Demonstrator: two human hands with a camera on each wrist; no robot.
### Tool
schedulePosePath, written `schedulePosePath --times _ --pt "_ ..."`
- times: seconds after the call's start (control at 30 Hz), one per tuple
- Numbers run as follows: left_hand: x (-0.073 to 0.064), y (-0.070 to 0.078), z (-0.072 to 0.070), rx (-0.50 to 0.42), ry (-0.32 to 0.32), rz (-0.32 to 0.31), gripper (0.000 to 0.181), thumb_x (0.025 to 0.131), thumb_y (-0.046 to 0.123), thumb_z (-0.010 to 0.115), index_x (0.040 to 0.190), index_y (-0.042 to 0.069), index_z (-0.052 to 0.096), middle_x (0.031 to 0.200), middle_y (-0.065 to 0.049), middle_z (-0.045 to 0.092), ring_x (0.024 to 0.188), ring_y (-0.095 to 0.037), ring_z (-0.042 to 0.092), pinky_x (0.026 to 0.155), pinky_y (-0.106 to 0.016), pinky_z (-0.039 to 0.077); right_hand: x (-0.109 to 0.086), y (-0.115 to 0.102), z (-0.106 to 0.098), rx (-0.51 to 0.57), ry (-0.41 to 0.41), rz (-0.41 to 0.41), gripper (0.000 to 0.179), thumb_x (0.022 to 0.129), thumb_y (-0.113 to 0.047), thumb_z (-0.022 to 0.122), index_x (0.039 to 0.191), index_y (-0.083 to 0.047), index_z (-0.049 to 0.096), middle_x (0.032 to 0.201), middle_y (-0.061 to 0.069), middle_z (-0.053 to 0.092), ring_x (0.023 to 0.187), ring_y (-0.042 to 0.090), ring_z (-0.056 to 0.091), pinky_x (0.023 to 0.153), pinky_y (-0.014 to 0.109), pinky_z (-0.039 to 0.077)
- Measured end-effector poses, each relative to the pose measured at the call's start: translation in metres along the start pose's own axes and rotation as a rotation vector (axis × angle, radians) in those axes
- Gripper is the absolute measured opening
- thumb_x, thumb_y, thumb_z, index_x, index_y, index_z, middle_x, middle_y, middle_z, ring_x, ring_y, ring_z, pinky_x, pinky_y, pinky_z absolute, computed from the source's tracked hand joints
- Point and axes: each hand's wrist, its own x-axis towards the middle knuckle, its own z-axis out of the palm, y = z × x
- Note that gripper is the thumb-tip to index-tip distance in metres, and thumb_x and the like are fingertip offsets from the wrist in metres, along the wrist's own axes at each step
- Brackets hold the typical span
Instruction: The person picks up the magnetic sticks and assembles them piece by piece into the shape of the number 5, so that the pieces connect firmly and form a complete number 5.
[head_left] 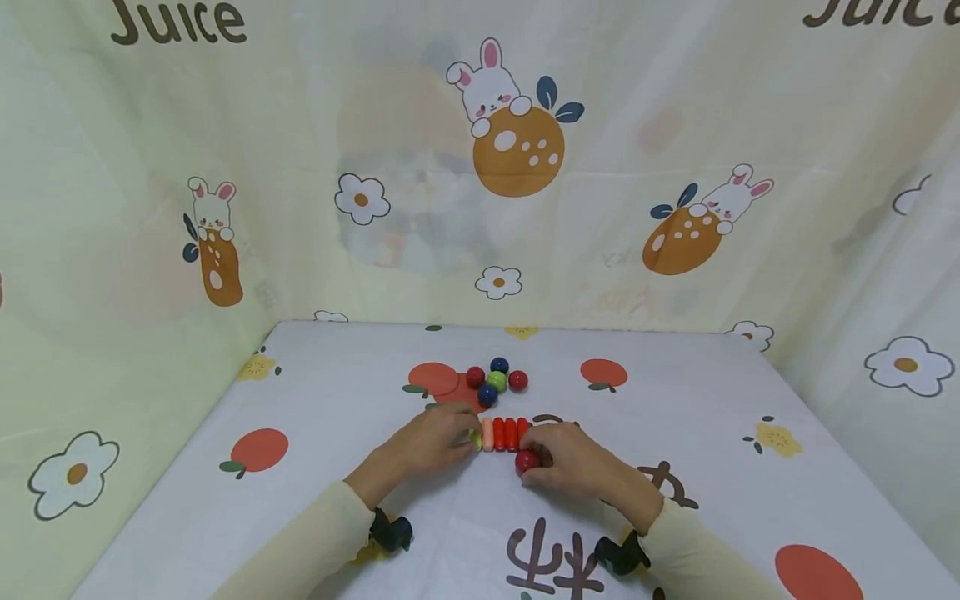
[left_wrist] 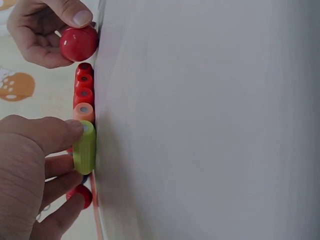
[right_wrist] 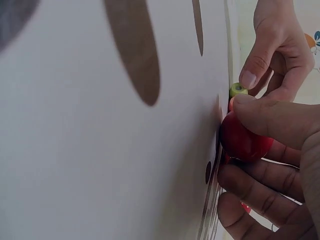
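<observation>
My left hand [head_left: 435, 440] pinches a light green rod [left_wrist: 85, 152] at the left end of a row of short rods. Thumb and fingers lie on either side of it in the left wrist view. Beside it stand a salmon rod [head_left: 487, 434] and several red rods [head_left: 511, 434], side by side on the table, grey discs showing in their ends. My right hand [head_left: 577, 462] holds a glossy red ball [head_left: 527, 461] between thumb and fingers, just in front of the row's right end. In the right wrist view the ball [right_wrist: 245, 137] hides most of the row.
Behind the row lies a loose cluster of balls: two red [head_left: 518, 380], two dark blue [head_left: 487, 395] and a green one [head_left: 497, 382]. The white tablecloth [head_left: 337, 467] bears printed fruit and lettering. A patterned curtain [head_left: 420, 250] hangs behind the table's back edge.
</observation>
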Motion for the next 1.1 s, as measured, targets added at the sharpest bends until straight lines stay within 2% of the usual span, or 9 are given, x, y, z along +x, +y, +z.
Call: schedulePosePath --times 0.37,0.57,0.77,1.1 --pt "0.0017 -0.0003 0.0004 -0.019 -0.022 -0.028 0.022 0.093 0.022 0.074 0.115 0.018 0.075 0.116 0.003 0.065 0.102 -0.010 0.062 0.093 -0.027 0.054 -0.0011 -0.0027 0.0004 -0.020 -0.007 0.024 0.035 0.082 -0.026 0.086 0.110 -0.014 0.071 0.093 -0.010 0.064 0.086 0.010 0.055 0.076 0.025 0.053" --pt "0.0025 0.0000 0.0005 -0.015 -0.020 -0.025 0.021 0.092 0.020 0.074 0.113 0.019 0.074 0.114 0.003 0.065 0.102 -0.010 0.061 0.093 -0.027 0.054 -0.0011 -0.0037 -0.0013 -0.003 -0.008 -0.007 0.033 0.082 -0.024 0.086 0.110 -0.013 0.072 0.095 -0.010 0.065 0.086 0.010 0.055 0.076 0.025 0.053" --pt "0.0035 0.0013 0.0000 -0.017 -0.038 -0.069 0.027 0.089 0.019 0.077 0.116 0.019 0.071 0.115 0.005 0.065 0.104 -0.010 0.060 0.094 -0.029 0.054 -0.0006 -0.0042 -0.0018 -0.005 0.003 -0.039 0.031 0.082 -0.023 0.086 0.109 -0.013 0.074 0.094 -0.010 0.066 0.085 0.010 0.055 0.075 0.024 0.053" --pt "0.0045 0.0027 -0.0008 -0.025 -0.071 -0.108 0.027 0.082 0.024 0.084 0.106 0.023 0.072 0.106 0.010 0.060 0.098 -0.009 0.054 0.087 -0.028 0.054 -0.0039 -0.0046 0.0001 0.026 0.012 -0.018 0.033 0.082 -0.021 0.086 0.111 -0.011 0.074 0.093 -0.009 0.066 0.085 0.012 0.055 0.072 0.023 0.051"
